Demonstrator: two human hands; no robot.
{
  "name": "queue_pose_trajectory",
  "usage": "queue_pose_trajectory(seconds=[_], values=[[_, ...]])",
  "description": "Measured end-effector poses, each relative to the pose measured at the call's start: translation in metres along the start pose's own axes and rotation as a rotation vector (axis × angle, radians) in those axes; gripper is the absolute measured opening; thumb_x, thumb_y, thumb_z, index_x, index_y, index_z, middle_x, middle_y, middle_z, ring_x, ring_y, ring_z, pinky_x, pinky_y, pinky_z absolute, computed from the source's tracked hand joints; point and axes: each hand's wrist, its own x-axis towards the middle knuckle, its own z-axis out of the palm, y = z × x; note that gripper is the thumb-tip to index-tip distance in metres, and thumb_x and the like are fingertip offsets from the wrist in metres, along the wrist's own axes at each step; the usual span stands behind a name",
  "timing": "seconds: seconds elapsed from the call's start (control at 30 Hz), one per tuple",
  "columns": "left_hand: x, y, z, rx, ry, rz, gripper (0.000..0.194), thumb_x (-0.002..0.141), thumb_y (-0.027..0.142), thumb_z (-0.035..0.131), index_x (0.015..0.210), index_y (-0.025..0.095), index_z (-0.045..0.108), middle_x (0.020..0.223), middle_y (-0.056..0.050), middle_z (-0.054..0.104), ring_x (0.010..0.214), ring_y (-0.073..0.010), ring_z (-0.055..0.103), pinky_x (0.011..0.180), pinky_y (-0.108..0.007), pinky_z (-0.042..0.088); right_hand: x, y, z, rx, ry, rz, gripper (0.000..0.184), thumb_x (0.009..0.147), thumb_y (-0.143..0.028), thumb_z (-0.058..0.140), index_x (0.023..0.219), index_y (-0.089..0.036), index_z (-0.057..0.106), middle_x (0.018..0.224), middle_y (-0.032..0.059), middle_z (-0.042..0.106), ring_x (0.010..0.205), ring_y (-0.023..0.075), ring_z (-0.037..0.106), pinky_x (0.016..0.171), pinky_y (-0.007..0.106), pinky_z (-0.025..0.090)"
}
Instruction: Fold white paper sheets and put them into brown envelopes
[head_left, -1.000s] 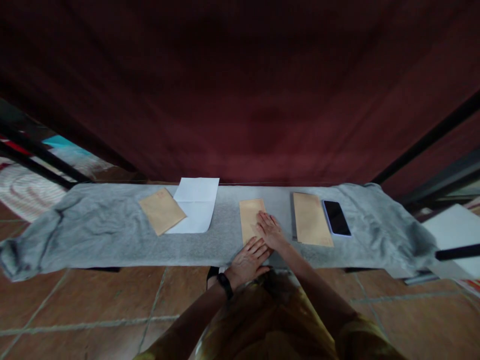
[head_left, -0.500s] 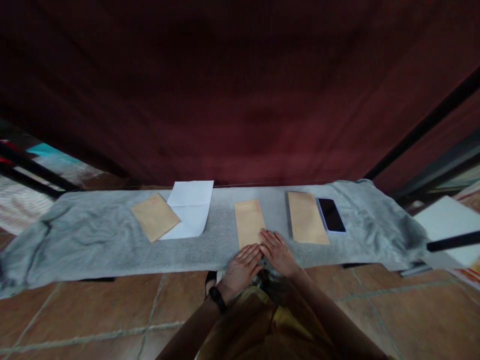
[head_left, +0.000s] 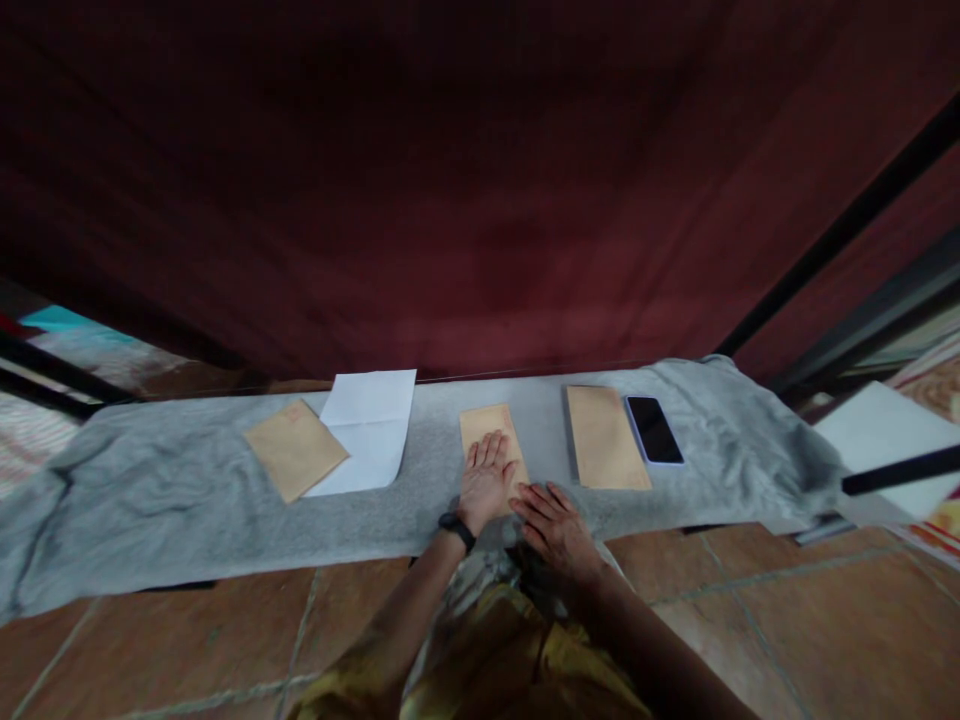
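Note:
A brown paper envelope (head_left: 472,422) lies lengthwise in front of me on a grey cloth (head_left: 187,500). My left hand (head_left: 486,480) rests flat on top of it, fingers stretched out, and hides its middle. At the envelope's near right corner is my right hand (head_left: 556,525), its fingers spread and the fingertips at the edge. Off to the left, another brown envelope (head_left: 296,448) partly covers a creased white sheet of paper (head_left: 369,425). To the right lie more brown envelopes (head_left: 606,437), apparently a small stack, beside a phone (head_left: 654,430) with a pale purple case.
The cloth covers a long narrow bench against a dark red curtain (head_left: 480,250). A black metal bar (head_left: 900,470) and a white board (head_left: 885,440) are at the right end. Brown floor tiles (head_left: 240,630) show below the bench.
My left hand has slid forward from the envelope's near edge onto its middle. My right hand has moved slightly toward me, fingers more spread. The view has shifted a little.

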Motion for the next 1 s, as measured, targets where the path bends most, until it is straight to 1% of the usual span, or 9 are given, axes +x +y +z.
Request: queue_pose_trajectory(seconds=[0.13, 0.23, 0.33, 0.47, 0.6, 0.73, 0.87, 0.93, 1.0], values=[[0.032, -0.004, 0.006, 0.037, -0.034, -0.048, 0.059, 0.105, 0.041, 0.028, 0.158, 0.016, 0.035, 0.165, -0.009, 0.034, 0.156, -0.0263, 0.023, 0.127, -0.050, 0.020, 0.000, 0.000, -0.001, 0.013, 0.023, 0.001, 0.044, 0.101, -0.025, 0.052, 0.144, -0.026, 0.057, 0.151, 0.0081, 0.056, 0.138, 0.0242, 0.052, 0.119, 0.050, 0.036], [0.047, -0.007, 0.010, 0.044, -0.057, -0.081, 0.060, 0.105, 0.041, 0.027, 0.159, 0.016, 0.033, 0.165, -0.009, 0.034, 0.156, -0.0256, 0.021, 0.127, -0.050, 0.018, 0.001, -0.002, 0.000, 0.020, 0.029, 0.022, 0.044, 0.101, -0.026, 0.052, 0.145, -0.025, 0.056, 0.151, 0.0079, 0.056, 0.138, 0.0239, 0.052, 0.119, 0.050, 0.036], [0.054, -0.010, 0.013, 0.053, -0.054, -0.146, 0.061, 0.105, 0.042, 0.028, 0.159, 0.014, 0.032, 0.165, -0.012, 0.033, 0.156, -0.0262, 0.022, 0.127, -0.050, 0.018, 0.001, -0.004, 0.002, 0.013, 0.039, 0.037, 0.045, 0.102, -0.027, 0.051, 0.147, -0.024, 0.053, 0.150, 0.0084, 0.056, 0.138, 0.0229, 0.052, 0.120, 0.049, 0.036], [0.052, -0.013, 0.016, 0.065, -0.006, -0.247, 0.064, 0.104, 0.043, 0.030, 0.158, 0.010, 0.034, 0.164, -0.016, 0.034, 0.155, -0.0273, 0.027, 0.126, -0.048, 0.021, 0.002, -0.007, 0.004, 0.000, 0.066, 0.065, 0.046, 0.104, -0.028, 0.046, 0.150, -0.020, 0.050, 0.152, 0.0097, 0.055, 0.140, 0.0219, 0.050, 0.121, 0.047, 0.035], [0.041, -0.014, 0.015, 0.082, 0.079, -0.318, 0.064, 0.104, 0.040, 0.029, 0.156, 0.003, 0.035, 0.162, -0.020, 0.036, 0.153, -0.0286, 0.030, 0.125, -0.049, 0.025, 0.002, -0.009, 0.007, -0.025, 0.076, 0.087, 0.048, 0.105, -0.027, 0.044, 0.152, -0.017, 0.046, 0.154, 0.0100, 0.052, 0.143, 0.0220, 0.047, 0.123, 0.047, 0.033], [0.018, -0.018, 0.008, 0.070, 0.128, -0.335, 0.060, 0.104, 0.037, 0.029, 0.154, 0.005, 0.040, 0.160, -0.019, 0.040, 0.152, -0.0286, 0.033, 0.124, -0.048, 0.028, 0.001, -0.009, 0.009, -0.021, 0.082, 0.106, 0.049, 0.105, -0.026, 0.044, 0.153, -0.019, 0.045, 0.154, 0.0090, 0.051, 0.143, 0.0209, 0.048, 0.123, 0.046, 0.032], [-0.018, -0.017, 0.001, 0.036, 0.110, -0.233, 0.056, 0.104, 0.034, 0.030, 0.153, 0.009, 0.043, 0.158, -0.017, 0.045, 0.149, -0.0280, 0.039, 0.123, -0.049, 0.032, 0.007, -0.009, 0.013, 0.035, 0.106, 0.165, 0.044, 0.106, -0.026, 0.040, 0.148, -0.022, 0.053, 0.148, 0.0081, 0.059, 0.137, 0.0204, 0.054, 0.121, 0.046, 0.035], [-0.036, -0.009, 0.000, 0.022, 0.108, -0.156, 0.055, 0.104, 0.033, 0.032, 0.154, 0.011, 0.042, 0.159, -0.015, 0.043, 0.151, -0.0262, 0.036, 0.123, -0.048, 0.032, 0.015, -0.010, 0.016, 0.068, 0.136, 0.205, 0.043, 0.108, -0.026, 0.035, 0.144, -0.020, 0.058, 0.143, 0.0092, 0.063, 0.135, 0.0207, 0.056, 0.120, 0.046, 0.037], [-0.051, 0.003, 0.001, 0.027, 0.105, -0.086, 0.055, 0.103, 0.026, 0.033, 0.156, 0.012, 0.038, 0.162, -0.013, 0.040, 0.152, -0.0241, 0.032, 0.124, -0.047, 0.031, 0.027, -0.013, 0.019, 0.084, 0.151, 0.227, 0.045, 0.108, -0.027, 0.031, 0.144, -0.018, 0.057, 0.145, 0.0102, 0.061, 0.137, 0.0208, 0.054, 0.120, 0.046, 0.037]])
